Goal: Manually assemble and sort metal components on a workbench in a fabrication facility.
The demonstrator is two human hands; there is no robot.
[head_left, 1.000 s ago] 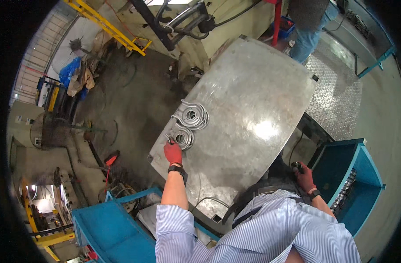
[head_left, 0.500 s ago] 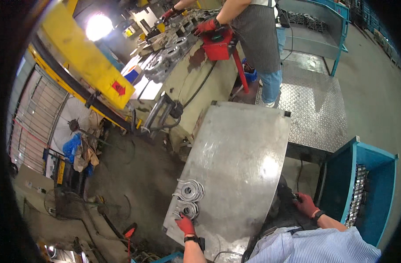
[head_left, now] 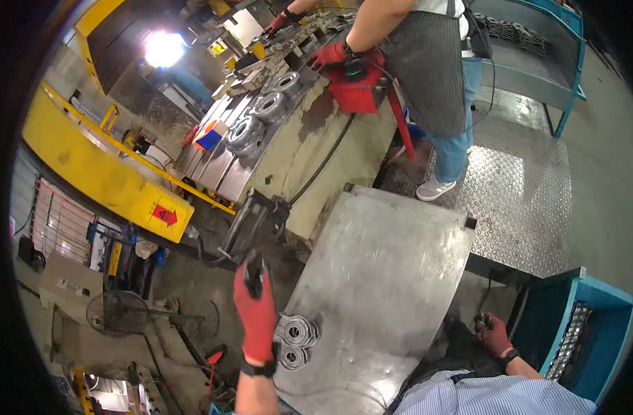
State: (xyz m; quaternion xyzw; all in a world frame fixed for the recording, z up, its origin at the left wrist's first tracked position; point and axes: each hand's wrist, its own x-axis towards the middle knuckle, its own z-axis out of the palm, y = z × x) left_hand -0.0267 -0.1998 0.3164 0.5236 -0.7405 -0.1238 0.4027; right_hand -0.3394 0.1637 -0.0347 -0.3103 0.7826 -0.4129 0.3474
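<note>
My left hand (head_left: pixel 255 315), in a red glove with dark fingertips, is raised beyond the left edge of a bare metal table (head_left: pixel 378 277). Its fingers are dark and blurred, so their grip is unclear. Just right of its wrist, two ring-shaped grey metal parts with coiled rims, an upper one (head_left: pixel 297 331) and a lower one (head_left: pixel 293 357), lie at the table's left edge. My right hand (head_left: pixel 495 336), also red-gloved, is closed around a small dark object (head_left: pixel 480 320) to the right of the table. That object's kind cannot be made out.
A blue bin (head_left: pixel 572 332) with stacked metal parts stands at right. Ahead, a co-worker's red-gloved hand (head_left: pixel 330 55) rests at a red control box (head_left: pixel 354 90). Round metal parts (head_left: pixel 268 107) sit on the machine bed. A yellow beam (head_left: pixel 109 180) crosses the left; a fan (head_left: pixel 119 311) stands below.
My left hand has left the ring-shaped parts and moved up and away to the left. The yellow beam sits lower, with more of the machine's opening visible. My view has shifted slightly.
</note>
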